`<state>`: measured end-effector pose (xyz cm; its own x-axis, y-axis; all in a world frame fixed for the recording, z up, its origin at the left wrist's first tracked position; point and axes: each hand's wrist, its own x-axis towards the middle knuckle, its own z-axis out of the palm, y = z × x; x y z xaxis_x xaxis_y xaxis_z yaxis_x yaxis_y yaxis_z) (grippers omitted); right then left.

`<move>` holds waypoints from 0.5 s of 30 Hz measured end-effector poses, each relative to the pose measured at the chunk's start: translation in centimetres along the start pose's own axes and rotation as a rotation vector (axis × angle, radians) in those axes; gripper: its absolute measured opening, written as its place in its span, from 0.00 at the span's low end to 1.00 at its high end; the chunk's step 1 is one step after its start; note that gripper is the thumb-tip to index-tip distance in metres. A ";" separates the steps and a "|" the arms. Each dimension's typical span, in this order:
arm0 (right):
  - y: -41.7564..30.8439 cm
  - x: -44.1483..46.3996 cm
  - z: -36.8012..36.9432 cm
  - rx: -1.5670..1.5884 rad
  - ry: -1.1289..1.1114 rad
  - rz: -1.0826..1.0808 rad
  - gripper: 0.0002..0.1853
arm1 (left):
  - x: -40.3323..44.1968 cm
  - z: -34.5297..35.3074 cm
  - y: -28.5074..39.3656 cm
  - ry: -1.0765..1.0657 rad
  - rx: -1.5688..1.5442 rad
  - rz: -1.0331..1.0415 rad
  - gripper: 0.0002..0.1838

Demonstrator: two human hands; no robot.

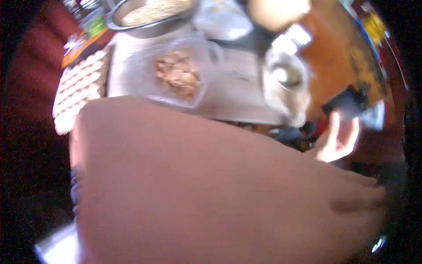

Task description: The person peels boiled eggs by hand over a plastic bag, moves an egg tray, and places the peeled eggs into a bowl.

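Very close to the camera, my left hand and its forearm fill much of the lower view. The fingers at its right end are blurred, so their grip cannot be made out. My right hand is at the right with thumb and a finger apart. Its fingertips overlap the lower edge of a dark flat object; whether they touch it is unclear. Beyond my left hand lies a clear plastic bag with brownish pieces of food in it.
A metal bowl of pale shreds stands at the back left. An egg tray sits at the table's left edge. Towards the right are a shiny round container, a round tan object and an orange-brown surface.
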<state>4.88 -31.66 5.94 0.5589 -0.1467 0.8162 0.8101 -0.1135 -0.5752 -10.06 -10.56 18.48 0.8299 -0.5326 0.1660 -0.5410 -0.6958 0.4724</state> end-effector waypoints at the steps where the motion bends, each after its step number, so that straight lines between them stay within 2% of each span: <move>1: 2.2 -0.1 0.0 -0.143 0.075 0.085 0.21 | -0.8 -0.2 -0.2 0.038 -0.013 -0.124 0.29; 2: 5.2 -0.6 -0.2 -0.181 0.090 0.154 0.21 | -1.4 -0.8 -0.9 0.062 -0.036 -0.278 0.29; 3: 6.2 -0.6 -0.9 -0.547 -0.016 0.139 0.20 | -2.0 -1.5 -1.5 0.093 -0.086 -0.480 0.29; 4: 8.6 -0.9 -1.3 -0.654 -0.091 0.117 0.20 | -3.6 -1.4 -4.0 0.118 -0.064 -0.528 0.29; 5: 9.5 -1.2 -0.9 -0.823 -0.165 0.149 0.20 | -6.3 -0.9 -9.0 0.414 -0.415 -0.309 0.30; 6: 12.1 -1.6 -1.4 -0.915 -0.249 0.025 0.21 | -9.2 -0.9 -12.8 0.703 -0.751 -0.051 0.31; 7: 12.5 -2.1 -0.5 -1.018 -0.296 0.067 0.20 | -12.0 -1.2 -14.4 0.693 -0.159 -0.412 0.31; 8: 12.6 -2.5 -0.1 -1.130 -0.346 0.111 0.19 | -15.8 -0.1 -18.1 0.708 0.156 -0.669 0.29; 9: 13.7 -2.9 -0.1 -1.110 -0.360 0.105 0.19 | -19.2 0.8 -20.8 0.701 0.473 -0.919 0.27; 10: 15.5 -3.1 -0.6 -1.083 -0.408 -0.059 0.18 | -20.3 -0.9 -19.1 0.563 0.550 -1.190 0.29; 11: 16.5 -3.2 -0.7 -1.054 -0.449 -0.221 0.17 | -25.0 0.0 -22.6 0.650 0.707 -1.230 0.27; 12: 16.5 -3.2 -0.4 -1.043 -0.450 -0.222 0.17 | -28.3 0.5 -24.4 0.781 0.745 -1.311 0.26; 13: 16.3 -3.2 -0.2 -1.049 -0.479 -0.179 0.16 | -28.6 0.3 -23.4 0.760 0.742 -1.532 0.26; 14: 16.1 -3.1 -0.2 -1.057 -0.505 -0.134 0.15 | -28.7 -0.1 -22.2 0.623 0.736 -1.587 0.24; 15: 15.6 -2.8 -0.3 -1.041 -0.569 0.042 0.14 | -29.2 0.1 -22.2 0.637 0.636 -1.553 0.23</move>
<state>15.84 -33.28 -5.34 0.7931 0.2585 0.5515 0.4024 -0.9021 -0.1559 -22.31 20.39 3.04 0.4144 0.8639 0.2864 0.8685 -0.4694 0.1593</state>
